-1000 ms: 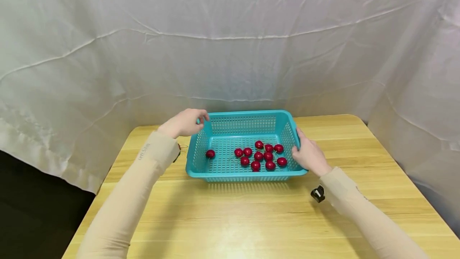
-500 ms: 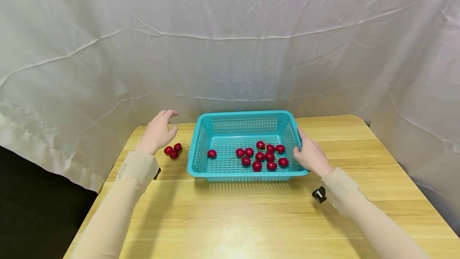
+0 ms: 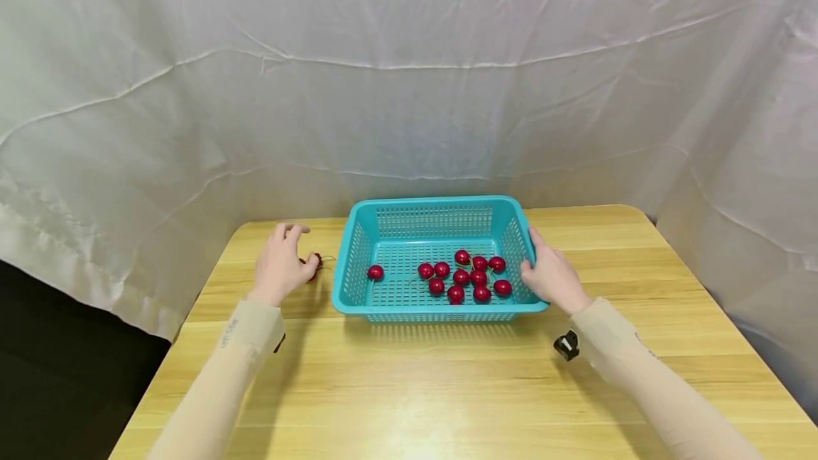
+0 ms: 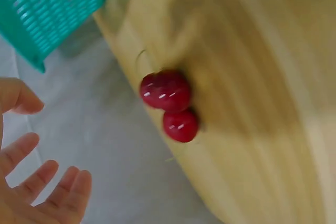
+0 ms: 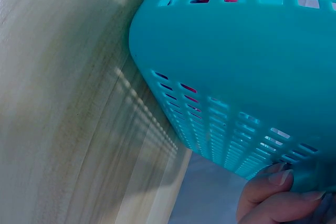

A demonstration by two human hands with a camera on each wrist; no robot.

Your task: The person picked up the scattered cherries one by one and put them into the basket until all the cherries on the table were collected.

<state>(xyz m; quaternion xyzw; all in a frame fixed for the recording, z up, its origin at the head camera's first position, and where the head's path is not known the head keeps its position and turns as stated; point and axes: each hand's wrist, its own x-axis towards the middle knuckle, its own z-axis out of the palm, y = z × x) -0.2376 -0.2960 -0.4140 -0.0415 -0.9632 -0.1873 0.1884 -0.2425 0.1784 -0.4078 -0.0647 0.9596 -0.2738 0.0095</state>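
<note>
My left hand (image 3: 278,270) hovers over the left part of the table, its fingers spread and loosely bent around nothing. Close to it lie a few glossy red cherries (image 4: 180,125), clustered on the wood; the hand partly hides them in the head view. A turquoise perforated plastic basket (image 3: 441,309) stands mid-table. My right hand (image 3: 553,277) grips the basket's right rim, with curled fingertips (image 5: 278,178) showing in the right wrist view. Inside the basket, several more cherries (image 3: 478,277) gather toward the right, while a single cherry (image 3: 375,272) sits near the left wall.
The light wooden table (image 3: 409,382) spreads in front of and on both sides of the basket. A whitish curtain (image 3: 409,119) hangs behind the table's back edge and along its sides. A dark area (image 3: 64,368) lies beyond the left edge.
My left hand has moved left from the basket's left rim, then lowered toward the cherries on the table. My right hand keeps its grip on the rim, and the basket stays in place.
</note>
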